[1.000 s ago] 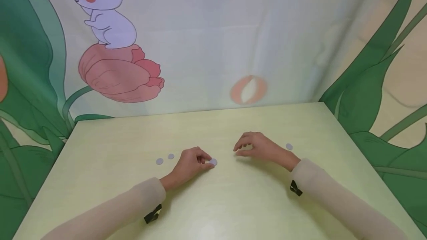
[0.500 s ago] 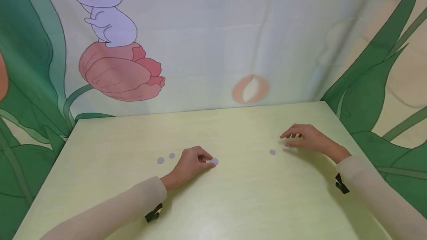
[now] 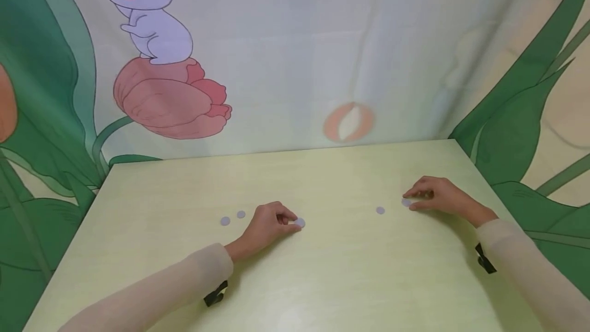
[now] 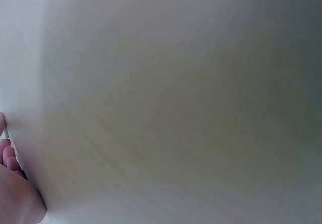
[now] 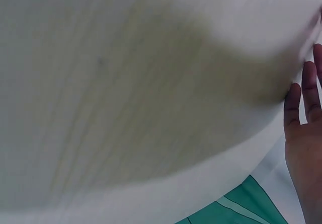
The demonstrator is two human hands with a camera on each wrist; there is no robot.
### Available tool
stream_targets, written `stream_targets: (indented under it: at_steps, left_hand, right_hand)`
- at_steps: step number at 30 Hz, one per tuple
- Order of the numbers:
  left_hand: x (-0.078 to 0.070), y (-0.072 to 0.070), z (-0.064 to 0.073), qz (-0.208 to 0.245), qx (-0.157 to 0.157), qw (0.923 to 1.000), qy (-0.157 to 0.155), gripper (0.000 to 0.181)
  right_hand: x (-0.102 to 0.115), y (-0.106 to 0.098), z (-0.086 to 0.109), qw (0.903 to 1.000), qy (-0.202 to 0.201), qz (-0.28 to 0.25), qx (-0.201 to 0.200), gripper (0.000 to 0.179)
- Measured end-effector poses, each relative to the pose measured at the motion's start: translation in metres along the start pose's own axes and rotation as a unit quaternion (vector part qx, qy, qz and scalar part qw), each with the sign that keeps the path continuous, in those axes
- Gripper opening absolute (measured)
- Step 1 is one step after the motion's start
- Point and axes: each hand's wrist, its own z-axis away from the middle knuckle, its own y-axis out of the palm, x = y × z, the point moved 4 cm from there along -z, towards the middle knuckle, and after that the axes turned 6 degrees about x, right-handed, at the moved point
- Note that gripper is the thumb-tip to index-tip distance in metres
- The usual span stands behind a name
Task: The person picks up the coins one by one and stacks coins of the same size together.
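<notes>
In the head view, my left hand point(image 3: 267, 227) pinches a small pale round disc point(image 3: 299, 223) by its edges between thumb and fingers, low at the table. Behind that hand, to its left, lie two similar discs, one larger point(image 3: 225, 221) and one smaller point(image 3: 241, 214). On the right side, my right hand point(image 3: 444, 198) has thumb and fingertips round another pale disc point(image 3: 406, 202). A further disc point(image 3: 380, 210) lies just left of it. Only part of the left hand point(image 4: 17, 194) shows in the left wrist view; the right wrist view catches several right-hand fingers point(image 5: 309, 90).
The pale yellow-green table point(image 3: 322, 281) ends at the back against a hanging cloth point(image 3: 276, 65) printed with a white animal, flowers and leaves. Both sleeved forearms reach in from the front, each with a black strap point(image 3: 215, 295) under the cuff.
My right hand has moved to the right from the middle, uncovering one disc, and its fingers have closed round the far right disc. The left hand keeps its disc in place.
</notes>
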Motion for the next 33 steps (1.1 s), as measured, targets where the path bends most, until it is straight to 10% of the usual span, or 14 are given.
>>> stream_targets:
  at_steps: [33]
  left_hand:
    - [0.001,0.002,0.002,0.009,-0.003,0.9999,-0.009,0.013]
  right_hand:
    - [0.014,0.009,0.000,0.9965,-0.041,0.064,-0.036,0.012]
